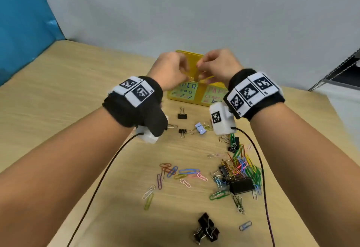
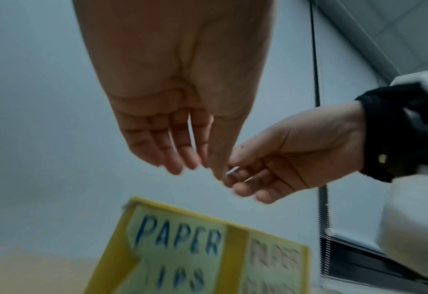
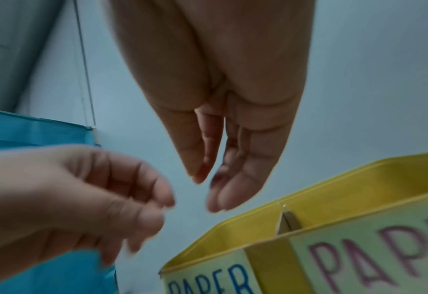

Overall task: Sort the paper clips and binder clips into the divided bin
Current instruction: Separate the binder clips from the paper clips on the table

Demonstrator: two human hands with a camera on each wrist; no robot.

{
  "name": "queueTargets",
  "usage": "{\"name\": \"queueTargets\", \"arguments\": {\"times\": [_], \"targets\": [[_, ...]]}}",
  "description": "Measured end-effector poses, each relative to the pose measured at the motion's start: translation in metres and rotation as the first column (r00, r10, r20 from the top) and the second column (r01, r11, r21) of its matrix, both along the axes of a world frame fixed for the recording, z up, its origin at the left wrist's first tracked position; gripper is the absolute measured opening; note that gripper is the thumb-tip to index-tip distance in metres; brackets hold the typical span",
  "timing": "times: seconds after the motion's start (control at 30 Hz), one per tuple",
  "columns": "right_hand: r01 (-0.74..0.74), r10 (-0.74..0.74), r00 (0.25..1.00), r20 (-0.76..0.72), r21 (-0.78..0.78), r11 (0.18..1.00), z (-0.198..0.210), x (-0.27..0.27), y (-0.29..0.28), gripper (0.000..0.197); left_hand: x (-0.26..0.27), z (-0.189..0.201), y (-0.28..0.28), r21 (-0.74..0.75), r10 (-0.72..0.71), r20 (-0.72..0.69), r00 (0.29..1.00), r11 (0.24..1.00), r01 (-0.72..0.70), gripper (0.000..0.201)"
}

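Both hands are raised close together over the yellow divided bin (image 1: 190, 53), which carries paper labels on its front wall (image 2: 235, 238). A cardboard divider (image 3: 289, 220) splits the bin (image 3: 333, 191) into two compartments. My right hand (image 2: 240, 179) pinches a thin silvery paper clip (image 2: 232, 171) between thumb and fingers. My left hand (image 2: 208, 167) meets the clip's other end with thumb and forefinger pressed together. In the head view the left hand (image 1: 185, 67) and right hand (image 1: 202, 65) are blurred and hide the clip. The right wrist view shows my right hand (image 3: 202, 179) and left hand (image 3: 162, 206) almost touching.
On the wooden table (image 1: 78, 100) a tangled heap of coloured paper clips (image 1: 241, 167) with a large black binder clip (image 1: 242, 186) lies at the right. Loose clips (image 1: 181, 172) spread mid-table. Black binder clips (image 1: 207, 229) lie near me, small ones (image 1: 182, 113) and a blue one (image 1: 200, 128) before the bin.
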State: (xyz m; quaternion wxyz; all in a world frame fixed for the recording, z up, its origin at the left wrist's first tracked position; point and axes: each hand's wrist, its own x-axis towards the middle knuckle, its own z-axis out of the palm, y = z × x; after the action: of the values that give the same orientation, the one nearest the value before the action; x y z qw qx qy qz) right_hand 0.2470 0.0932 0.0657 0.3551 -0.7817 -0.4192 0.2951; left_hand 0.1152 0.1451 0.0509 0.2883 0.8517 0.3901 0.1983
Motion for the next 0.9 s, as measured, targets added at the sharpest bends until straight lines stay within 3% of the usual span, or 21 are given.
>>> {"name": "queueTargets", "arguments": {"times": [0.1,0.2,0.27,0.3,0.37,0.43,0.5,0.57,0.63,0.7,0.83,0.9], "targets": [[-0.203,0.233,0.971,0.052,-0.329,0.922,-0.006,-0.007,-0.045,0.009,-0.016,-0.023,-0.032,-0.182,-0.277,-0.162,0.947,0.952,0.248,0.018],[-0.126,0.364,0.884,0.293,-0.602,0.788,-0.027,-0.007,-0.072,0.020,-0.015,-0.052,-0.057,-0.154,-0.459,-0.404,0.791,0.887,0.435,0.048],[0.012,0.383,0.780,0.495,-0.624,0.781,-0.038,-0.008,-0.083,0.024,-0.010,-0.065,-0.071,-0.139,-0.510,-0.551,0.661,0.837,0.530,0.070],[0.053,0.353,0.766,0.538,-0.599,0.799,-0.043,-0.008,-0.087,0.026,-0.008,-0.067,-0.076,-0.161,-0.519,-0.616,0.592,0.819,0.550,0.075],[0.070,0.314,0.782,0.538,-0.577,0.813,-0.053,-0.007,-0.093,0.031,-0.008,-0.068,-0.083,-0.191,-0.502,-0.728,0.466,0.802,0.565,0.074],[0.021,0.331,0.811,0.483,-0.589,0.808,-0.058,-0.010,-0.096,0.035,-0.014,-0.069,-0.083,-0.188,-0.453,-0.797,0.399,0.814,0.550,0.071],[-0.069,0.362,0.848,0.387,-0.596,0.800,-0.061,-0.012,-0.097,0.041,-0.023,-0.067,-0.077,-0.185,-0.420,-0.815,0.400,0.842,0.507,0.068],[-0.109,0.328,0.881,0.341,-0.528,0.842,-0.061,-0.011,-0.097,0.043,-0.032,-0.065,-0.069,-0.148,-0.365,-0.832,0.418,0.872,0.467,0.060],[-0.008,0.182,0.907,0.379,-0.419,0.908,-0.063,-0.003,-0.093,0.037,-0.038,-0.059,-0.064,-0.069,-0.283,-0.860,0.426,0.889,0.452,0.049],[0.096,0.099,0.898,0.428,-0.411,0.906,-0.067,0.003,-0.089,0.030,-0.038,-0.054,-0.065,0.000,-0.228,-0.854,0.467,0.899,0.439,0.041],[0.088,0.258,0.837,0.482,-0.584,0.807,-0.079,0.000,-0.085,0.035,-0.024,-0.057,-0.072,0.069,-0.243,-0.731,0.637,0.903,0.424,0.050],[0.039,0.307,0.829,0.468,-0.596,0.802,-0.080,-0.001,-0.083,0.041,-0.012,-0.062,-0.074,0.064,-0.284,-0.672,0.684,0.898,0.435,0.061]]}}
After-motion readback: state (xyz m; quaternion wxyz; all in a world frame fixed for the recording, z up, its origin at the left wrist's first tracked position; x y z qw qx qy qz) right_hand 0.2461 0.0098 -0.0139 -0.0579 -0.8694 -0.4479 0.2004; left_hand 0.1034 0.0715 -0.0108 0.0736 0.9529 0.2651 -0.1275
